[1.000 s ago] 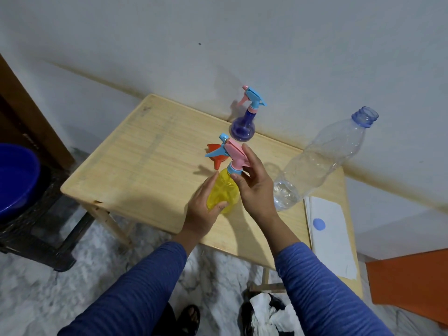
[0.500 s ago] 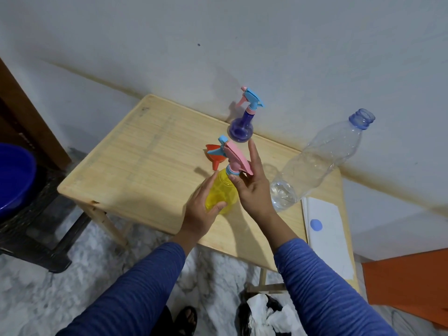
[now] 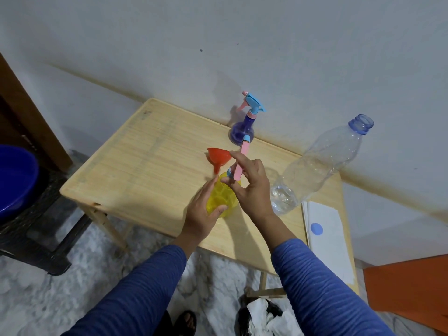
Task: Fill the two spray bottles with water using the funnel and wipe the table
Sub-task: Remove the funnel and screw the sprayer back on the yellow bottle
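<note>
Fingers of the right hand (image 3: 251,185) cover the neck of the yellow spray bottle (image 3: 221,200), so whether its pink and blue spray head (image 3: 240,163) is screwed tight or loose cannot be told. That hand pinches the head at its collar, the pink lever slanting up and away past the knuckles. The left hand (image 3: 203,212) wraps the bottle's near left side, hiding part of the body; what shows is see-through yellow with a faceted pattern, standing on the table (image 3: 135,166) between the two hands.

Just beyond the left hand's fingertips lies a red funnel (image 3: 218,157), mouth tilted up, spout pointing toward the yellow bottle. Farther beyond the right hand stands a purple spray bottle (image 3: 241,132) with its blue and pink head on, close to the wall. To the right of the right hand a large clear bottle (image 3: 317,166) stands uncapped, a little water in its base. White paper (image 3: 329,241) lies beside that wrist with a blue cap (image 3: 316,229) on it.
</note>
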Tool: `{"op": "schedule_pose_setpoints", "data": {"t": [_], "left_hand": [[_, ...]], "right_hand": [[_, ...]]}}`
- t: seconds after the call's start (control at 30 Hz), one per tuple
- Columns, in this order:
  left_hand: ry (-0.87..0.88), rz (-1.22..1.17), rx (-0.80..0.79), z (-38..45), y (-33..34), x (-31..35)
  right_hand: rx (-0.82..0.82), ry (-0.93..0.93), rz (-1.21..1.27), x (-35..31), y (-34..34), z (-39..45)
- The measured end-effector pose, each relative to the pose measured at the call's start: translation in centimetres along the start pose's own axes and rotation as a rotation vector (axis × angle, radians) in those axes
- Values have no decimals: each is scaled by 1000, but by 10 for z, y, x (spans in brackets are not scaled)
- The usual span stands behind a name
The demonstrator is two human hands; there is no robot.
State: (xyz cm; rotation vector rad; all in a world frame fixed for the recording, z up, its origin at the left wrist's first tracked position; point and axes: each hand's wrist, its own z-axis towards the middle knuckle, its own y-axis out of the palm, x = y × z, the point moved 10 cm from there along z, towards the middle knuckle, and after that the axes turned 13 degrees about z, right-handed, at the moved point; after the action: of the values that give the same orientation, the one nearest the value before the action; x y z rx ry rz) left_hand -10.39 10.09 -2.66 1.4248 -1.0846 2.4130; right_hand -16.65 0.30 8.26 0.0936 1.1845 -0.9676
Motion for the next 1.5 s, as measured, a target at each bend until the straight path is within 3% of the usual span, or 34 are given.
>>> {"op": "schedule_pose_setpoints", "data": {"t": [0.2,0.43,0.63,0.93,1.1,1.4,1.5], "left_hand": [[15,-8,4,0,1,-1],[19,4,11,-1,0,-1],[51,-9,26,0,-4,7],[26,32,37,1,0,-1],[45,48,63,1,-2,1],[42,30,59,2,-3,4],[52,26,58,2,-3,4]], "right_hand": [[-137,-29,51,-14,6,-5],[-63,-32,-21,-13,4,0],[-172,-54,-17,-17,8,-7],[21,-59,-59,-10,4,-6],[-68,-71,-40,-14,11,-14],[3,-36,-70,-14,7,-6],[-41,-64,-71,-17,9,-9]]}}
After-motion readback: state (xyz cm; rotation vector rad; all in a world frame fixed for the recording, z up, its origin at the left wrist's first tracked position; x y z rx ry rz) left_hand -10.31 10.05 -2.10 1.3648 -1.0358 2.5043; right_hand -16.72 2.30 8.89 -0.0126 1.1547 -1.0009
